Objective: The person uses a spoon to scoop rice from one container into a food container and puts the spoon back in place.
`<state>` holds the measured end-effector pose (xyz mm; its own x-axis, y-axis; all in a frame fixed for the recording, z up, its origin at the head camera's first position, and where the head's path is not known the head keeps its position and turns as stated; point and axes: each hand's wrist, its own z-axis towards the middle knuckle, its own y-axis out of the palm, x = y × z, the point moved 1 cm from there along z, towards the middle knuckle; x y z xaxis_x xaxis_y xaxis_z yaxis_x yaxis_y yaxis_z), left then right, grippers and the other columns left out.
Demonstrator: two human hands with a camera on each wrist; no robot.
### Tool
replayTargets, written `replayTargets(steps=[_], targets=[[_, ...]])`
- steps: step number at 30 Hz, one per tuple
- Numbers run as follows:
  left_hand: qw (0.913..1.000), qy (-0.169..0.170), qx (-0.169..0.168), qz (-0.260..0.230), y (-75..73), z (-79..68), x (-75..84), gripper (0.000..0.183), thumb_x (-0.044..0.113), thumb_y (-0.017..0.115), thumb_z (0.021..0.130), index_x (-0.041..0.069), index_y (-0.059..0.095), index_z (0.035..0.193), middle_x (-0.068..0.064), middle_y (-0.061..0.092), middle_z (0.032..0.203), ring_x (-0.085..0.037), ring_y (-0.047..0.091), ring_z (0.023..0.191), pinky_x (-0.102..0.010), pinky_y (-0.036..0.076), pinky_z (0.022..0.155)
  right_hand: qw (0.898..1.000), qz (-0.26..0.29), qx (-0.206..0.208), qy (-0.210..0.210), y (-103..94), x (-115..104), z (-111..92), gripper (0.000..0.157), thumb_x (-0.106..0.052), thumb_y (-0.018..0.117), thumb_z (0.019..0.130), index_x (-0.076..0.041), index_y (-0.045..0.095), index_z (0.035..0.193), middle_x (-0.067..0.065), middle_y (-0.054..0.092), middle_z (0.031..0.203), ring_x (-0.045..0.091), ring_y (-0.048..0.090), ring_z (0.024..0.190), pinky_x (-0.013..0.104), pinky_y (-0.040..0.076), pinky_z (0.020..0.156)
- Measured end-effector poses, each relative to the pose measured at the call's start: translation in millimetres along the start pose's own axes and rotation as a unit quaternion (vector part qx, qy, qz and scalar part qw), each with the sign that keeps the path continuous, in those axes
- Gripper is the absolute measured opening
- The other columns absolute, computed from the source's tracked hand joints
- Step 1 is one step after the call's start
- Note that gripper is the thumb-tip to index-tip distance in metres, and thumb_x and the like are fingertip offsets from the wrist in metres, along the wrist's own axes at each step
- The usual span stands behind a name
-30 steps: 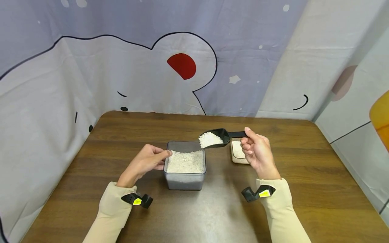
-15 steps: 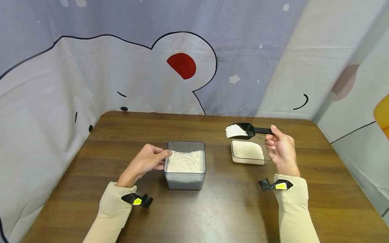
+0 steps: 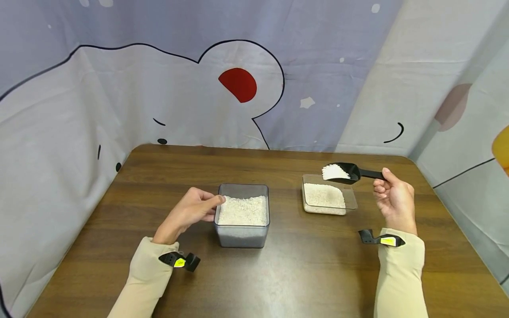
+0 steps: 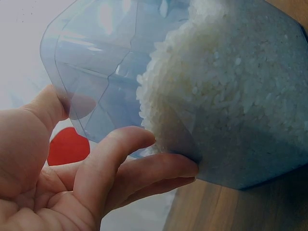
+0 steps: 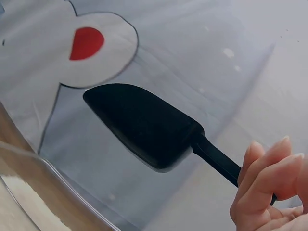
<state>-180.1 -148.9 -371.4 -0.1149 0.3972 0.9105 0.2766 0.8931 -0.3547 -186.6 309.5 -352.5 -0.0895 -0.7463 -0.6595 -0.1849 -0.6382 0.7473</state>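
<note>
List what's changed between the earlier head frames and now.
The right hand and the scoop moved rightward, from the tub's right rim to the far edge of the clear box, as seen in the head view; the box is now less hidden. Nothing was taken hold of or let go. Unchanged: the scoop's load of rice, the left hand gripping the tub.

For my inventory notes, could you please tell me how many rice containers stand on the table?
2: the grey-blue container held by the left hand, and the shallow clear container to its right, near the scoop. None seem hidden.
</note>
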Motion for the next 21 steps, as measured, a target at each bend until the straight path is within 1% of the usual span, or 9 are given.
replayTargets(steps=[6, 8, 11, 14, 17, 21], targets=[[1.0000, 0.003, -0.002, 0.002, 0.2, -0.4, -0.4, 0.036, 0.026, 0.061, 0.087, -0.005, 0.066, 0.104, -0.018, 0.061, 0.108, -0.022, 0.063, 0.085, -0.032, 0.056, 0.071, 1.000, -0.023, 0.012, -0.013, -10.9, -8.0, -0.3, 0.010, -0.004, 0.056, 0.089, 0.001, 0.049, 0.083, 0.014, 0.056, 0.050, 0.015, 0.047, 0.038, 0.016, 0.030, 0.032], [1.0000, 0.002, -0.002, 0.003, 0.1, -0.7, -0.1, 0.036, 0.026, 0.061, 0.087, -0.005, 0.066, 0.104, -0.018, 0.061, 0.107, -0.022, 0.063, 0.085, -0.032, 0.056, 0.071, 0.999, -0.038, 0.016, -0.018, -12.3, -9.0, -0.3, 0.010, -0.004, 0.058, 0.088, 0.000, 0.049, 0.084, 0.014, 0.056, 0.049, 0.015, 0.048, 0.038, 0.015, 0.029, 0.032], [1.0000, 0.000, -0.001, 0.003, 0.2, -1.0, 0.4, 0.036, 0.026, 0.061, 0.087, -0.005, 0.066, 0.105, -0.018, 0.062, 0.107, -0.021, 0.063, 0.084, -0.032, 0.056, 0.071, 0.997, -0.070, 0.024, -0.032, -12.8, -9.6, -1.3, 0.012, -0.005, 0.059, 0.087, 0.001, 0.052, 0.080, 0.013, 0.057, 0.049, 0.015, 0.050, 0.038, 0.015, 0.031, 0.031], [1.0000, -0.001, 0.000, 0.006, 0.3, -1.2, 1.0, 0.036, 0.026, 0.061, 0.087, -0.005, 0.066, 0.104, -0.017, 0.062, 0.106, -0.021, 0.063, 0.084, -0.031, 0.056, 0.071, 0.993, -0.103, 0.024, -0.045, -12.5, -9.4, -1.9, 0.016, -0.006, 0.058, 0.088, 0.003, 0.058, 0.075, 0.013, 0.058, 0.048, 0.015, 0.051, 0.037, 0.016, 0.033, 0.030], [1.0000, -0.002, 0.001, 0.006, 0.4, -1.4, 1.5, 0.035, 0.026, 0.061, 0.087, -0.005, 0.066, 0.104, -0.017, 0.062, 0.106, -0.021, 0.063, 0.083, -0.031, 0.056, 0.071, 0.989, -0.137, 0.024, -0.052, -10.5, -8.3, -3.1, 0.019, -0.008, 0.059, 0.088, 0.004, 0.061, 0.073, 0.012, 0.059, 0.048, 0.014, 0.052, 0.037, 0.017, 0.036, 0.030], [1.0000, -0.007, 0.001, 0.001, 0.2, -1.2, 2.0, 0.036, 0.026, 0.061, 0.087, -0.005, 0.065, 0.105, -0.016, 0.062, 0.105, -0.019, 0.063, 0.085, -0.031, 0.056, 0.072, 0.979, -0.186, 0.032, -0.071, -4.2, -6.8, -4.5, 0.021, -0.013, 0.061, 0.087, 0.005, 0.059, 0.077, 0.011, 0.059, 0.048, 0.013, 0.051, 0.036, 0.017, 0.038, 0.030]])
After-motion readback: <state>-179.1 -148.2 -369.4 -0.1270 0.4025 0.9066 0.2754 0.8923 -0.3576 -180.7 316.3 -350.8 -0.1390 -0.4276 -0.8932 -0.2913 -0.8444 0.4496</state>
